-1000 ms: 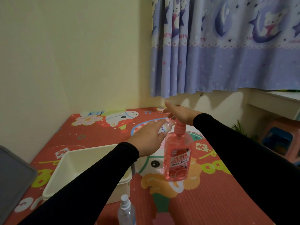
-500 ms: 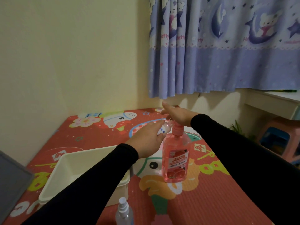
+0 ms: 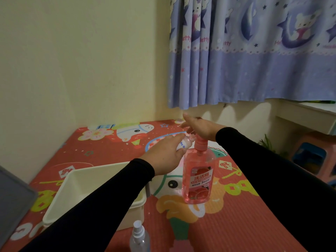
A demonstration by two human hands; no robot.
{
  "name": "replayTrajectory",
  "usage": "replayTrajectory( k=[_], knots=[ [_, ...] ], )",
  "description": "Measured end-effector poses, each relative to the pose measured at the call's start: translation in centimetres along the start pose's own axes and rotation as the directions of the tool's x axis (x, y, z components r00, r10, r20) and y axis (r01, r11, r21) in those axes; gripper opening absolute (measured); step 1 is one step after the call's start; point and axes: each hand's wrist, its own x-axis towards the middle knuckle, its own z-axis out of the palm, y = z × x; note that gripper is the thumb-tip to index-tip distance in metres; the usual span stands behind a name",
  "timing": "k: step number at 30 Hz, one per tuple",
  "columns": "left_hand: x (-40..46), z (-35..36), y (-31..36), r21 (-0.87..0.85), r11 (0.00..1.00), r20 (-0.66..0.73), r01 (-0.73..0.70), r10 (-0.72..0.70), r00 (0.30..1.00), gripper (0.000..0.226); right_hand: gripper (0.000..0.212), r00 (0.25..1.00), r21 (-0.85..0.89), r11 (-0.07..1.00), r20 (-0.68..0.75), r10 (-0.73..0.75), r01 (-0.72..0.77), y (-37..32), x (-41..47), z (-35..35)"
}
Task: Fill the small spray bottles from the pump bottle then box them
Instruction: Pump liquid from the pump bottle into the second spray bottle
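The left hand (image 3: 164,155) is curled around a small spray bottle (image 3: 183,144). The fingers wrap its white body, with the thumb on the near side, and the bottle is tilted so that its open neck points toward 3 o'clock, just at the spout of the pump bottle (image 3: 198,176). Only the part of the small bottle past the fingertips is visible; blue letters are on it.

The right hand (image 3: 201,129) lies flat on the pump head, palm down. Its fingers are straight and close together, pointing toward 10 o'clock, and they hold nothing; the heel of the hand presses on the top of the pink pump. The thumb is under the hand and I cannot tell how it lies.

The pump bottle stands upright on the red cartoon mat (image 3: 236,224), near the middle of the view. It is pink, transparent, with a label of Chinese characters on its front.

From the pump bottle, a cream plastic box (image 3: 60,202) sits at 8 o'clock, without lid, partly hidden by the left sleeve. Another spray bottle (image 3: 139,237), clear with a white nozzle, stands at 7 o'clock, at the bottom edge of the view, just beside the box. A grey flat thing (image 3: 12,200) is at the left edge. A purple curtain (image 3: 254,60) hangs at 12 o'clock.
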Motion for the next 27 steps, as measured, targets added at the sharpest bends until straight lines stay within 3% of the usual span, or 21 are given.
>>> replayTrajectory(
  k=[8, 12, 27],
  knots=[
    [0.2, -0.5, 0.1, 0.0, 1.0, -0.033, -0.015, 0.015, 0.999, 0.049, 0.089, 0.999, -0.043, 0.999, -0.034, 0.005, -0.007, -0.4, 0.2, -0.7],
    [0.2, 0.4, 0.0, -0.003, 1.0, -0.008, -0.014, 0.014, 1.0, 0.048, 0.073, 1.0, 0.005, 1.0, 0.02, 0.006, -0.006, 0.3, 0.3, 0.1],
    [-0.3, 0.1, 0.4, -0.009, 1.0, 0.005, -0.017, 0.017, 1.0, 0.046, 0.072, 1.0, 0.028, 0.999, 0.006, -0.017, 0.017, 0.2, 0.1, 0.2]
  ],
)
